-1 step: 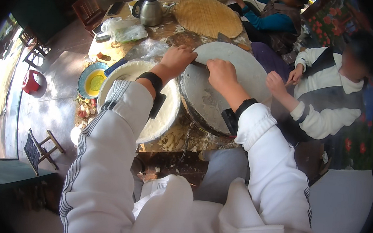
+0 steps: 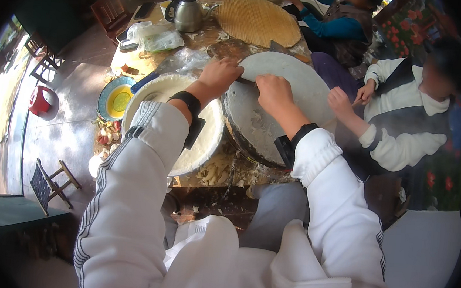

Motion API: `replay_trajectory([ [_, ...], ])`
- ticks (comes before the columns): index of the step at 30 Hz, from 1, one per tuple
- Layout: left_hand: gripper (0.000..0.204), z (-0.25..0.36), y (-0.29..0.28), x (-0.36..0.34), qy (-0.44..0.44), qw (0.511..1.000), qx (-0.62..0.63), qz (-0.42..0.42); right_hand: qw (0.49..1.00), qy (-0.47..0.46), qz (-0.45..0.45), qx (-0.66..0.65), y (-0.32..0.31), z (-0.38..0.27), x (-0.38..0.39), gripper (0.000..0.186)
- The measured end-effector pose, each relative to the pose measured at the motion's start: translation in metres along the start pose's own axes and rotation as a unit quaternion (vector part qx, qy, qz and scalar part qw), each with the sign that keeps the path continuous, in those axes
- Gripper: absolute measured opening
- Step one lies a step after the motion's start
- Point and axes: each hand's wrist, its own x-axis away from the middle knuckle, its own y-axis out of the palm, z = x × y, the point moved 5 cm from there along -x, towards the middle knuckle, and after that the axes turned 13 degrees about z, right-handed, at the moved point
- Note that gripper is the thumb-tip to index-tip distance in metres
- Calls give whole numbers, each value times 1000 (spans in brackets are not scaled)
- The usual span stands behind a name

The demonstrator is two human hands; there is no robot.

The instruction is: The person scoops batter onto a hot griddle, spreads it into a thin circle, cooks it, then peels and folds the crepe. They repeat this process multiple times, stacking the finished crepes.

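Wearing loose white sleeves (image 2: 129, 190) with dark stripes, I see a first risk close by: the left cuff lies over the big round basin (image 2: 219, 138) of white batter (image 2: 200, 147), and a slack fold or the black box (image 2: 194, 132) strapped at that wrist could dip in if my arm sags. Pale torn scraps (image 2: 217, 171) litter the table edge beside it and could get swept along by a sleeve.

Just right of the basin stands the wide round grey griddle (image 2: 251, 123). My right forearm crosses above it; I cannot tell whether it is hot, but if it is, a dropped wrist could burn. My left hand (image 2: 221, 74) and right hand (image 2: 272, 90) are closed in fists, apparently both around a dark thin bar-like tool (image 2: 246, 81), which spans between them by the griddle's far left part. Uneven pressure could make it skid or scrape up the grey surface.

Near the griddle's right rim is a co-worker's hand (image 2: 343, 103); a wide rightward swing could bump it. Beyond, a crumpled clear plastic bag (image 2: 185, 62) might snag my left hand or melt against hot metal.
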Motion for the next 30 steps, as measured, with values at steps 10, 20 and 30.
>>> replay_trajectory([
  [10,12,72,-40,60,-20,999,-16,-33,992,-88,0,-92,-32,-23,67,13],
  [20,14,198,-38,83,-45,998,-18,-41,980,-132,33,-143,-84,10,165,15],
  [30,7,283,-8,51,-44,994,35,-89,985,-87,45,-143,-123,76,220,14],
])
